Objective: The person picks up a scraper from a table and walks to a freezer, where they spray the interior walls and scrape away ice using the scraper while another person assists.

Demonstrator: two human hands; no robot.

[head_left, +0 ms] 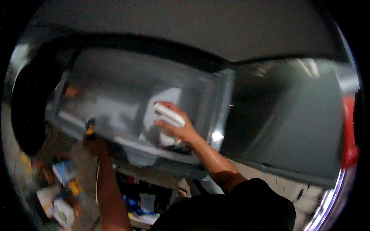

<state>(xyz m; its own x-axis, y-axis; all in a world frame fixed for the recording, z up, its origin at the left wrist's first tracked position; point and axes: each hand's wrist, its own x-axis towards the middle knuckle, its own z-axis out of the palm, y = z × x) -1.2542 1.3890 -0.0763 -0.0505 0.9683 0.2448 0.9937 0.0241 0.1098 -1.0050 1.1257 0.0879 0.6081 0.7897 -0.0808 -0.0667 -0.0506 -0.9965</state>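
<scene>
- The right hand (184,129) has its fingers clamped around a white block-shaped object (170,114), thumb on the near side, over the interior of a grey open container (142,154); keep that pinch firm but not crushing.
- The white object appears above the container's right half; best keep it level and ease the wrist past the near rim without knocking it.
- The left hand (96,147) is at the near rim, beside a small black-and-yellow item (90,126); blur hides whether its fingers grip anything.
- A steady left hand there would help; slower movement suits tight walls.
</scene>
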